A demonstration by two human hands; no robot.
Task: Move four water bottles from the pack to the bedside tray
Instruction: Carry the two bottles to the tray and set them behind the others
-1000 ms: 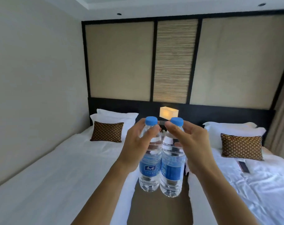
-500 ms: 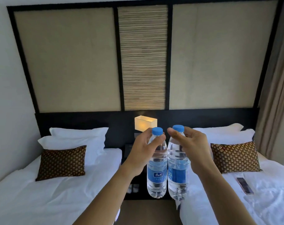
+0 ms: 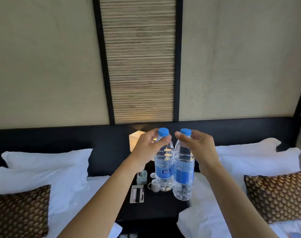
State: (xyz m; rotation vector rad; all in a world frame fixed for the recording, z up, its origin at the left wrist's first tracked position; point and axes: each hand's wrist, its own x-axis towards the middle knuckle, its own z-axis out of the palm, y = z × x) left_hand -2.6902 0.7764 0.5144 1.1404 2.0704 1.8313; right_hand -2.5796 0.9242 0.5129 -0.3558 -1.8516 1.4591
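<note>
Left hand grasping left water bottle by neck; right hand likewise grasping right water bottle; both bottles touching, upright above dark nightstand.

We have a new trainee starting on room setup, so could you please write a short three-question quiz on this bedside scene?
1. True or false: each hand holds one water bottle by its neck.
2. What colour are the bottle caps?
3. The lit lamp stands: A) on the left bed, B) against the dark headboard between the beds, C) on the floor.

Key:
1. True: the left hand grips the left bottle and the right hand the right bottle, both above the dark bedside table.
2. Blue.
3. B.
</note>
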